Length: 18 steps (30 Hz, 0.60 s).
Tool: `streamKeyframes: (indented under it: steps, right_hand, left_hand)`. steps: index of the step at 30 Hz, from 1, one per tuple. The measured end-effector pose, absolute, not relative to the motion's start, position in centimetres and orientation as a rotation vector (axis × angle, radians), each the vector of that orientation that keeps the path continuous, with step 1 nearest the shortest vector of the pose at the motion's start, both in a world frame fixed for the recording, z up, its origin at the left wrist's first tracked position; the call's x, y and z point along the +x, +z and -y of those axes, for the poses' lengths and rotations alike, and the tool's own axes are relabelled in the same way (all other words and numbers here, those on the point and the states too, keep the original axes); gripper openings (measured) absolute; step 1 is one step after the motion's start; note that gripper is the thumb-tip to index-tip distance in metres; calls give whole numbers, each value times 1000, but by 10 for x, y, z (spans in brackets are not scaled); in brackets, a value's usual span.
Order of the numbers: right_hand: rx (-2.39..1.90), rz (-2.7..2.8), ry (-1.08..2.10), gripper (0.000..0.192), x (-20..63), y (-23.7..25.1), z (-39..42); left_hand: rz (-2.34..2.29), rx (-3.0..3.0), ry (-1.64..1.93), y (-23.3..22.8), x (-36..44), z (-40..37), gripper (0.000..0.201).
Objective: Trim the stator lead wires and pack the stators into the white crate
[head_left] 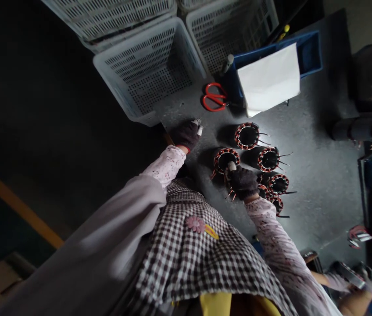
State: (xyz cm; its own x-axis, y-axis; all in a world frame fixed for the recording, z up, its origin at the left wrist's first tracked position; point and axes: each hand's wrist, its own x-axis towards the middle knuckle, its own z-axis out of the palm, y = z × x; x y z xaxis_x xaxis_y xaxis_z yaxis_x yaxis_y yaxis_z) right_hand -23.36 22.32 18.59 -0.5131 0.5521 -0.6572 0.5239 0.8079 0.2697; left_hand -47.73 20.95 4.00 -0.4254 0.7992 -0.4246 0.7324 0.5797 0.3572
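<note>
Checked apron (192,259) nearest; right hand (242,182) grips a stator (226,159), left hand (187,134) closed, contents unclear; leads could snag neighbours.

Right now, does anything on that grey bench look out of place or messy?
Mostly tidy. The white paper sheet lies tilted over the blue plastic tray, hanging past its edge. The copper-wound ring-shaped stators sit in a loose cluster with wire leads splayed. The red-handled scissors lie shut nearby.
</note>
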Motion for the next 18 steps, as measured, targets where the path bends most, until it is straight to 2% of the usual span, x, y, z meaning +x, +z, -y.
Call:
streamKeyframes:
  steps: [14, 18]
  right_hand:
    - [884, -2295, 117, 42, -223, 176, -220]
    - [915, -2283, 136, 34, -229, 179, -216]
  left_hand:
    - [-2272, 1223, 193, 28, -476, -210, 74]
    - [-2258, 1231, 188, 38, -478, -209, 72]
